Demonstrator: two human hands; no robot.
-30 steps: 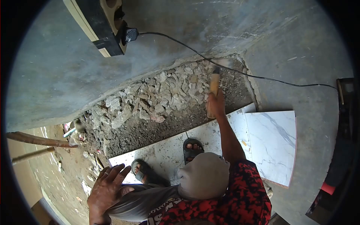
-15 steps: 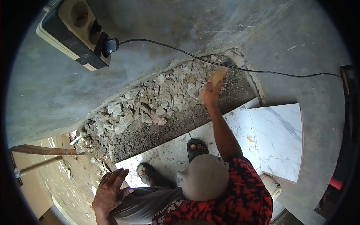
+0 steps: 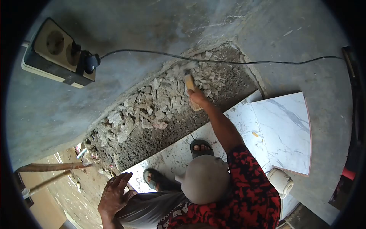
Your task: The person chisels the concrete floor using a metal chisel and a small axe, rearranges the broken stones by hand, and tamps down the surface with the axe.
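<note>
My right hand (image 3: pixel 198 97) is closed around the wooden handle of a short tool (image 3: pixel 189 81), held over the rubble. Motion blurs the tool's grey head, so its exact kind does not show. Broken chunks and grit form the rubble (image 3: pixel 162 105), spread in a strip along the foot of the grey wall. At the lower left, my left hand (image 3: pixel 115 196) is empty, fingers apart, beside the grey-trousered knee. A grey cap (image 3: pixel 206 179) and a red-and-black sleeve (image 3: pixel 253 183) fill the lower middle.
A black cord (image 3: pixel 213 61) runs from the socket box (image 3: pixel 53 53) across the rubble. Dusty white tiles (image 3: pixel 173 150) lie under my sandals. At right are a marbled tile (image 3: pixel 284 131) and a white bucket (image 3: pixel 281 181). Wooden poles (image 3: pixel 51 166) stick in at left.
My right hand has moved left along the rubble with the wooden-handled tool, and grey pieces blur near its head. The left hand stays by the knee. The view has shifted slightly.
</note>
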